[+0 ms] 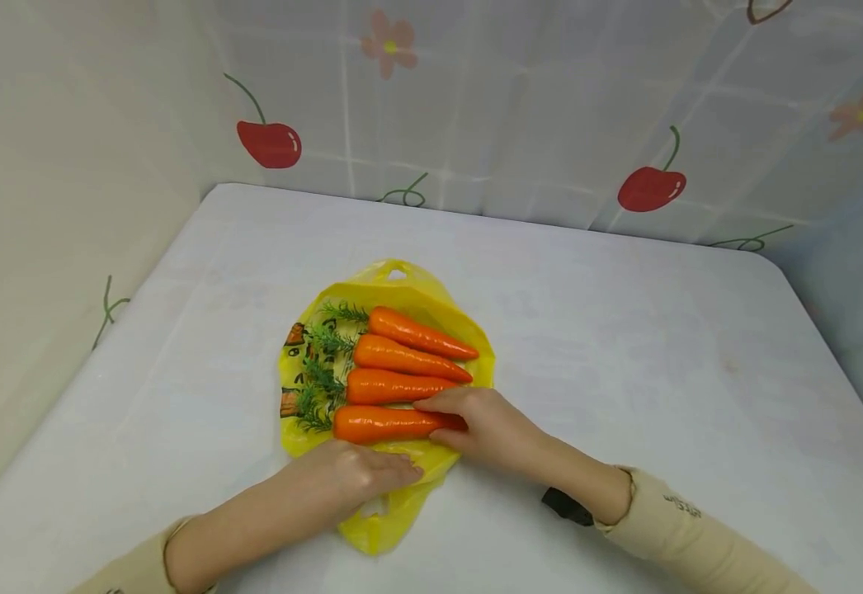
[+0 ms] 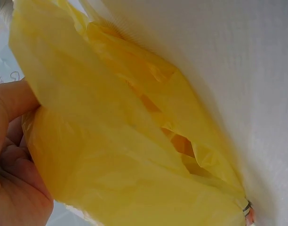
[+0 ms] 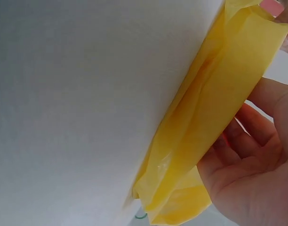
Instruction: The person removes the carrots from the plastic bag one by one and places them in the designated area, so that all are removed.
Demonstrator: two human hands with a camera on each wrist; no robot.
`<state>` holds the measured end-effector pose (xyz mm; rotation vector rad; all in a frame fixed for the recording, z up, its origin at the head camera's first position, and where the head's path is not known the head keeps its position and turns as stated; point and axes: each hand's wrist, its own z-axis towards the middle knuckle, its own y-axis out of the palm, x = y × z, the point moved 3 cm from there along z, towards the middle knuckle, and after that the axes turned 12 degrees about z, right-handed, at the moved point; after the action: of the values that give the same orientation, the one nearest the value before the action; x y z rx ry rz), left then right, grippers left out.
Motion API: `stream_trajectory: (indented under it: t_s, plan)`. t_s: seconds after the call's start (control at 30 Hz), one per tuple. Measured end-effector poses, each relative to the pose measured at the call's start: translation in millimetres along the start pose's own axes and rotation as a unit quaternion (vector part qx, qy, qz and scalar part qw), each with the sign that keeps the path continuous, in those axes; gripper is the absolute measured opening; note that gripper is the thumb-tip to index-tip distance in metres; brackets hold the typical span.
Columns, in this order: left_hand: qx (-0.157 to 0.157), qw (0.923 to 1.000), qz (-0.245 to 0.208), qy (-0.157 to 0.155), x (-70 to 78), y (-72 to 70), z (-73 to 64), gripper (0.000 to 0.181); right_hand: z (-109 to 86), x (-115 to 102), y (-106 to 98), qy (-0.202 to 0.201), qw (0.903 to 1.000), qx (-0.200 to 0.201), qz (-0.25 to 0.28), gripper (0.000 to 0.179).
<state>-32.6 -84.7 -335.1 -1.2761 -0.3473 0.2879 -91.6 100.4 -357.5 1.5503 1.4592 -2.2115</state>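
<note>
1. Head: shows carrots (image 1: 411,360) on bag (image 1: 431,297), just beyond left hand (image 1: 346,478); has right hand (image 1: 487,425) pinching nearest one's tip, partly covering it.
2. Left wrist: hides fingertips behind bag; cannot tell whether gripping.
3. Right wrist: hides fingertips likewise; cannot make out carrots.

1. You are having open tabletop (image 1: 662,346) running right, left and beyond the yellow bag (image 1: 431,290), so a hand could pass there.
2. Your left hand (image 1: 350,474) is blocking the near side, pinching the bag's edge.
3. Your right hand (image 1: 487,425) is obstructing the near-right corner, pinching the front carrot (image 1: 383,423) near its tip.
4. The other three carrots (image 1: 402,386) are lying close alongside, leaving only narrow gaps.
5. A patterned curtain (image 1: 506,107) is bounding the far edge.
</note>
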Motion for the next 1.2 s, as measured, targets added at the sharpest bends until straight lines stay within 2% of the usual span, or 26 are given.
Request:
stream_trajectory:
  t_s: [0.17, 0.47, 0.67, 0.9, 1.03, 1.2]
  plan:
    - [-0.004, 0.9999, 0.014, 0.006, 1.1, -0.2, -0.1, 0.035, -3.3, 4, -4, 0.021, 0.9961, 0.015, 0.085, 0.033]
    - [0.025, 0.9995, 0.013, 0.016, -1.8, 1.5, -1.4, 0.035, -8.7, 11, -9, 0.021, 0.9930, 0.048, 0.106, 0.031]
    - [0.051, 0.9967, -0.063, -0.007, -8.4, 4.4, -2.5, 0.030, -9.5, 11, -11, 0.030, 0.9913, 0.046, 0.120, 0.032]
    - [0.061, 0.9922, -0.107, -0.021, -12.3, 2.8, -1.4, 0.029, -10.0, 11, -11, 0.041, 0.9906, 0.049, 0.121, 0.032]
    - [0.076, 0.9830, -0.161, -0.044, -15.3, 1.9, -0.7, 0.022, -10.3, 10, -12, 0.043, 0.9903, 0.052, 0.121, 0.032]
    - [0.095, 0.9710, -0.207, -0.073, -17.9, 1.2, -1.0, 0.017, -10.3, 10, -13, 0.044, 0.9901, 0.052, 0.123, 0.032]
